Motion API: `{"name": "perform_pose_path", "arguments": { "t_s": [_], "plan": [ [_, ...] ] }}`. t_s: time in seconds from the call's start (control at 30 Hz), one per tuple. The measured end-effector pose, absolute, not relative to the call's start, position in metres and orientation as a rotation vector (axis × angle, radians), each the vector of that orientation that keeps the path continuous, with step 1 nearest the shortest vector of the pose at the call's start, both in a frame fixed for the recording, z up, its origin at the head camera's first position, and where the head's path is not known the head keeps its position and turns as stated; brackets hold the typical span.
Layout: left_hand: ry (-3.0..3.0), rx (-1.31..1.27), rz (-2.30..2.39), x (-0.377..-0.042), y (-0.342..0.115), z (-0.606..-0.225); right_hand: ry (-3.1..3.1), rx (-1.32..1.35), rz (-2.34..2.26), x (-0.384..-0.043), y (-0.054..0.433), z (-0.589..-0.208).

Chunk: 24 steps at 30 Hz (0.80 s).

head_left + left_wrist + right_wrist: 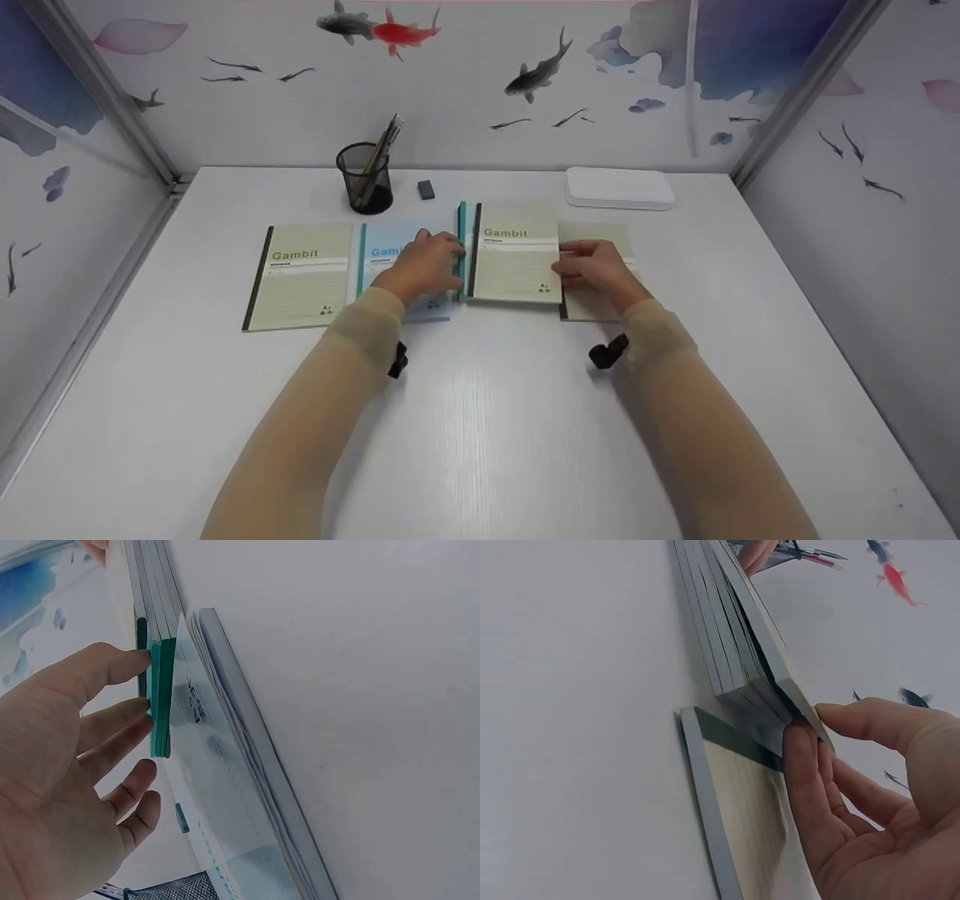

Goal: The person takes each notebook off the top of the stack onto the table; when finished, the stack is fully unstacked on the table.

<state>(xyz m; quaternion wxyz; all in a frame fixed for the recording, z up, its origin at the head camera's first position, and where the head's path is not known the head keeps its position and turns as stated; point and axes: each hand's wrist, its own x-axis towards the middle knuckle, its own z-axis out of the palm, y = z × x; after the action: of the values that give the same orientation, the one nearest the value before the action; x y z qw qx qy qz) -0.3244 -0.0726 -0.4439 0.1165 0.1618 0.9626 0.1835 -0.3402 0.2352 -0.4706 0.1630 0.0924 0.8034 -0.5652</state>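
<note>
Pinching the top olive notebook by its three o'clock edge with the right hand, thumb above and fingers beneath, seemingly to square it over the teal-spined stack. Resting fingers of the left hand, clamped on nothing, against those spines at nine o'clock, probably to brace them, while leaving a blue notebook lying partly under that hand and another olive notebook lying at the stack's four o'clock.

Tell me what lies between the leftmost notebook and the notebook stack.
A blue notebook, partly hidden by the left hand, as the head view shows.
</note>
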Motion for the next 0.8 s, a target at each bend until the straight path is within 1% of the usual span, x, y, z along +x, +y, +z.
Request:
{"name": "perform_pose_path", "arguments": {
  "t_s": [0.4,0.8],
  "plan": [
    [2.801,0.435,0.506,-0.322,-0.069,-0.439,2.337,0.197,-1.688,-0.321,0.256,-0.473],
    [2.776,0.398,0.573,-0.318,-0.068,-0.440,2.282,0.200,-1.816,-0.301,0.301,-0.471]
  ]
}}
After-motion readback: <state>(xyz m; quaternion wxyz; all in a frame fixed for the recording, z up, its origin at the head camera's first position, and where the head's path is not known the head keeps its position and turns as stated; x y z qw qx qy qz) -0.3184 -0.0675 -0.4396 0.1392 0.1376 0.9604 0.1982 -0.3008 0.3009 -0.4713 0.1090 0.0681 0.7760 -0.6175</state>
